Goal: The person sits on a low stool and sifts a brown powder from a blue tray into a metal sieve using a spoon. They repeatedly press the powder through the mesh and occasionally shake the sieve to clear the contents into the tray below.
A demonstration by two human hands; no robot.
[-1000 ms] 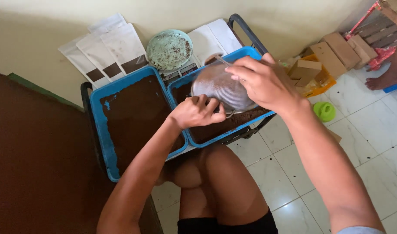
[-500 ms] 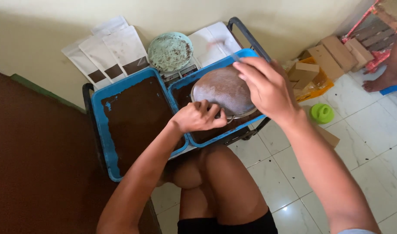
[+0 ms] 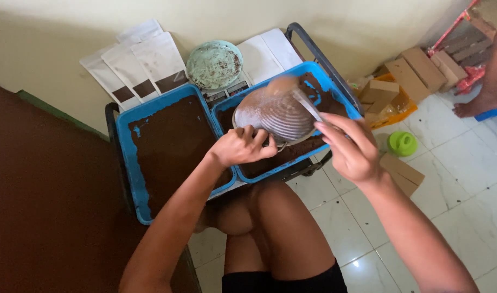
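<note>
Left arm: I see it reach forward from the bottom of the view, bent a little at the elbow.
Left hand [image 3: 242,146]: I see it curled in a fist on the near rim of the sieve, knuckles up. Its grip is tight on that rim.
Right arm: I see it come in from the lower right, with the wrist bent toward the trays.
Right hand [image 3: 352,147]: I see it lifted just beside the sieve. The fingers [image 3: 335,130] are close together near a thin blurry stick or handle [image 3: 307,105]. I cannot tell if they really pinch it.
Sieve [image 3: 273,116]: it is round, made of grey mesh, tipped on its side, and held over the right tray.
Right tray [image 3: 343,103]: it is blue with brown powder inside.
Left tray [image 3: 130,163]: it is blue too, just beside the other one, with a flat layer of brown powder.
Round scale [image 3: 214,64]: it is pale green with brown specks and sits behind the trays.
White bags [image 3: 142,68]: they lie against the wall.
Cardboard boxes [image 3: 416,68]: they sit on the tiled floor at the right.
Green lid [image 3: 402,143]: it lies on the floor near the right hand.
</note>
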